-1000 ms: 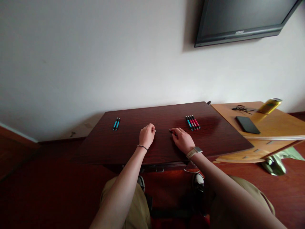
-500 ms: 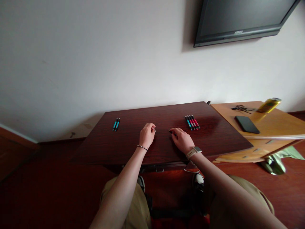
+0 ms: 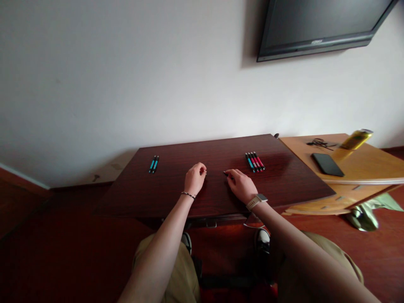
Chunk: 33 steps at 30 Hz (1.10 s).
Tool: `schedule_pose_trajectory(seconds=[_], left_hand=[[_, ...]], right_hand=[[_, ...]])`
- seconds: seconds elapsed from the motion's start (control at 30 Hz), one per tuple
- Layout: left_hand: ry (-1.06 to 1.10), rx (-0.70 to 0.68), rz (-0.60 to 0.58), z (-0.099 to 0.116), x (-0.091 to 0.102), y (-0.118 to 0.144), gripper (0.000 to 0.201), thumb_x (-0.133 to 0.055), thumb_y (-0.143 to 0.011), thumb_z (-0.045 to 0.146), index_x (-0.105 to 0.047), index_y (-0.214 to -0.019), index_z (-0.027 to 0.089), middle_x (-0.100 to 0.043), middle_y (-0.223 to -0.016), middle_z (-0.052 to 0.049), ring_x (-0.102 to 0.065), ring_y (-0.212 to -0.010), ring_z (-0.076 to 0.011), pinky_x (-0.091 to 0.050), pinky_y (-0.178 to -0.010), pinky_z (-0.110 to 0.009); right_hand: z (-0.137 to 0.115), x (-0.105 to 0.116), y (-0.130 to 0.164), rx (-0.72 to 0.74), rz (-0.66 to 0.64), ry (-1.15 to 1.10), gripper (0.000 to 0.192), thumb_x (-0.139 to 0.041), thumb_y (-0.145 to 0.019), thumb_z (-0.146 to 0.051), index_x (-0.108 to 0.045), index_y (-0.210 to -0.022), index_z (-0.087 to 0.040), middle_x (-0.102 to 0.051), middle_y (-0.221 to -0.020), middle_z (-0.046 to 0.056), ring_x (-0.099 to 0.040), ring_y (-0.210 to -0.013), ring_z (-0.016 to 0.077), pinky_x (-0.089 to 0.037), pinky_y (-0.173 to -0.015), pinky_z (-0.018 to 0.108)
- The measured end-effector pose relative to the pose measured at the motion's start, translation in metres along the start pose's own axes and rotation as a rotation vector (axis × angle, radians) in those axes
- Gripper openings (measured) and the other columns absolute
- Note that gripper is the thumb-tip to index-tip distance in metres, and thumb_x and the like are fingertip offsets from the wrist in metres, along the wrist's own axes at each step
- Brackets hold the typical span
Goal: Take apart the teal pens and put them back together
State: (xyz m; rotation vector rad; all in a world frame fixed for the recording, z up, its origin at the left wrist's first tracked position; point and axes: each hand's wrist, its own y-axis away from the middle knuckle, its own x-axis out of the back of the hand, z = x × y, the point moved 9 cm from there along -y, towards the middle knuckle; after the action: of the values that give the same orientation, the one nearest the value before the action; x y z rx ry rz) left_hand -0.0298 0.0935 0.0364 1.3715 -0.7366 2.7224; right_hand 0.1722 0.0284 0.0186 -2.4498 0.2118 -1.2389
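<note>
A dark pen [image 3: 227, 174] lies low over the middle of the dark wooden table [image 3: 176, 193], its tip end poking out leftward from the fingertips of the right hand [image 3: 241, 185], whose grip is pinched on it while the rest of the pen is hidden under the fingers. Just to the left, apart from the pen's tip by a short stretch of bare wood, the left hand [image 3: 195, 179] rests on the table with its fingers curled in; a tiny pale piece [image 3: 205, 171] shows at its fingertips, too small to make out, so whether that grip is grasping anything cannot be told. A beaded bracelet [image 3: 188, 194] circles the left wrist and a watch [image 3: 257, 201] the right. Beyond the right hand, toward the far right of the table, a row of red and blue pens [image 3: 255, 162] lies side by side; well apart at the far left lie two blue pens [image 3: 154, 164]. On the lighter cabinet [image 3: 362, 168] beside the table sit a phone [image 3: 327, 164] and a yellow can [image 3: 356, 139].
</note>
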Motion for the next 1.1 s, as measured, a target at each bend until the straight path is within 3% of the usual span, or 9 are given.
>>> schedule_pose_trajectory(seconds=[0.27,1.1], left_hand=[[-0.116,-0.020,-0.030,0.001,-0.005,0.002,0.012,-0.063,-0.095,0.014,-0.065,-0.095,0.026,-0.075,-0.095,-0.002,-0.070,-0.087,-0.0188,-0.048,-0.077,-0.028],[-0.101,-0.013,-0.008,-0.003,-0.016,-0.002,0.018,-0.065,-0.093,0.011,-0.066,-0.101,0.026,-0.075,-0.098,-0.005,-0.069,-0.093,-0.0223,-0.051,-0.082,-0.033]], right_hand=[[-0.001,0.001,0.000,0.001,-0.004,0.004,0.026,-0.054,-0.100,-0.023,-0.069,-0.122,-0.027,-0.073,-0.116,0.007,-0.071,-0.098,0.0225,-0.053,-0.085,0.032],[-0.001,0.001,0.001,0.002,-0.003,-0.017,0.027,-0.055,-0.100,-0.021,-0.069,-0.122,-0.026,-0.075,-0.115,0.007,-0.072,-0.101,0.0234,-0.053,-0.089,0.033]])
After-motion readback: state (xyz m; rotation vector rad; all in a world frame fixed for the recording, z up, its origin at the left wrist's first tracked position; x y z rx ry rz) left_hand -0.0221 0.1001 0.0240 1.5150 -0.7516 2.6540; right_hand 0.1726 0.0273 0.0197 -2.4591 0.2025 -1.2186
